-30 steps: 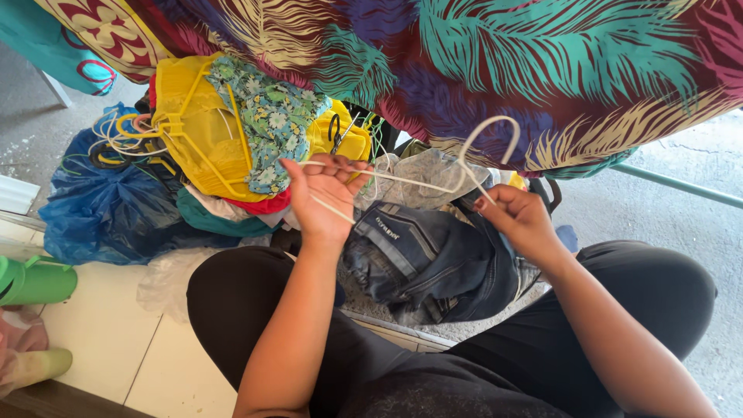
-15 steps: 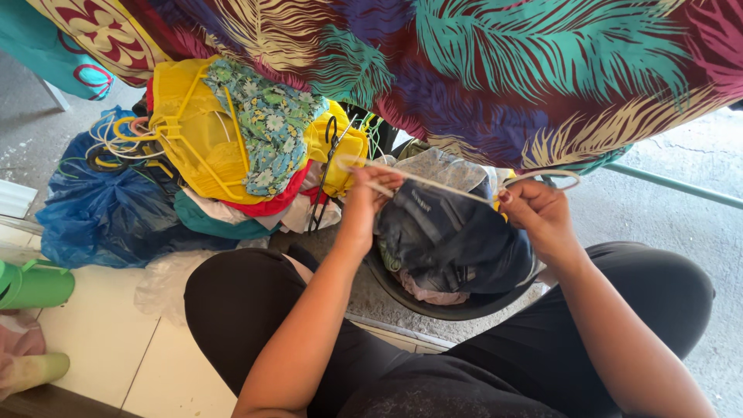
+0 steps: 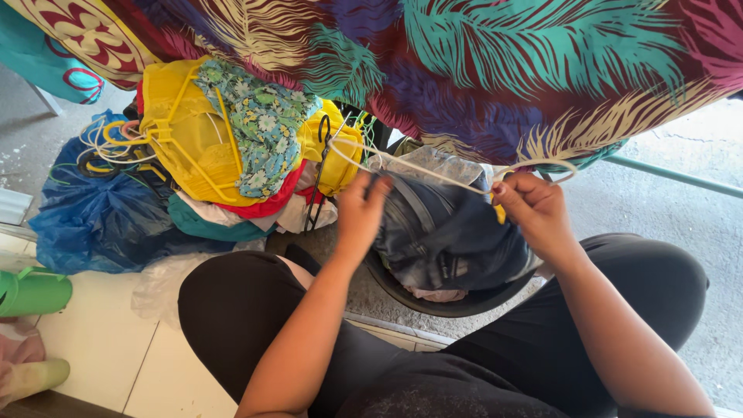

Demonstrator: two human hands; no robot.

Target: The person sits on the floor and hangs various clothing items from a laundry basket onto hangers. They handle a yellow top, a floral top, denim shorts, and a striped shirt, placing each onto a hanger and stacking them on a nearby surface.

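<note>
Head view: I see my right hand [image 3: 534,213] clamped on a white hanger [image 3: 433,172] near its hook, my left hand [image 3: 360,213] fingers curled at the dark garment [image 3: 449,236], grip unclear. Garment sits bunched in the basin [image 3: 457,303], under the hanger. I judge hanging barely begun: nothing threaded on yet.

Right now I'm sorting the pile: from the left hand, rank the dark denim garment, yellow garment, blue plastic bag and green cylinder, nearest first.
From the left hand:
1. Dark denim garment, touching, just right.
2. Yellow garment, left.
3. Blue plastic bag, farther left.
4. Green cylinder, far left edge.
</note>
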